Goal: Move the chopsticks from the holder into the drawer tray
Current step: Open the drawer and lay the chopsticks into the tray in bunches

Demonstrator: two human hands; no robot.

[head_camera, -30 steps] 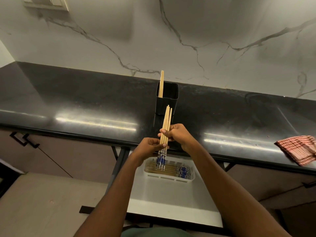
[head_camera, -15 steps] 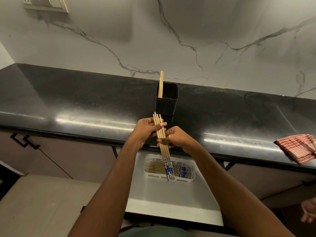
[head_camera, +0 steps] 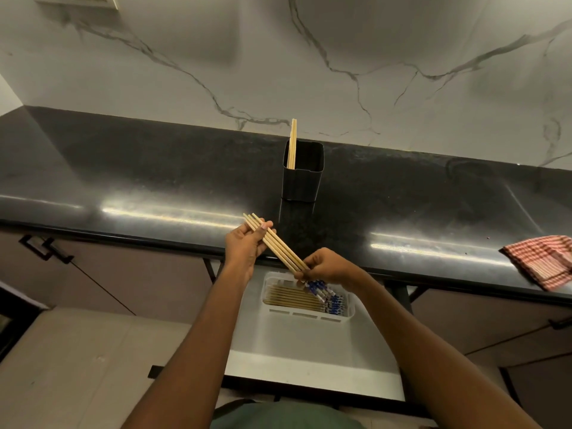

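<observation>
A bundle of wooden chopsticks [head_camera: 280, 247] with blue-patterned ends slants from upper left to lower right above the drawer. My left hand [head_camera: 244, 246] grips its plain upper end and my right hand [head_camera: 328, 267] grips it near the blue ends. Below them a white tray [head_camera: 306, 314] in the open drawer [head_camera: 309, 360] holds several chopsticks lying flat. On the counter behind stands a black square holder [head_camera: 301, 178] with two chopsticks [head_camera: 292, 144] upright in its left corner.
The black counter [head_camera: 154, 181] runs across the view, with a marble wall behind. A red checked cloth [head_camera: 544, 261] lies at its right edge. Cabinet doors with dark handles [head_camera: 46, 249] flank the open drawer.
The bundle has tilted from nearly upright to a slant; my left hand went up and left, my right hand down and right toward the tray.
</observation>
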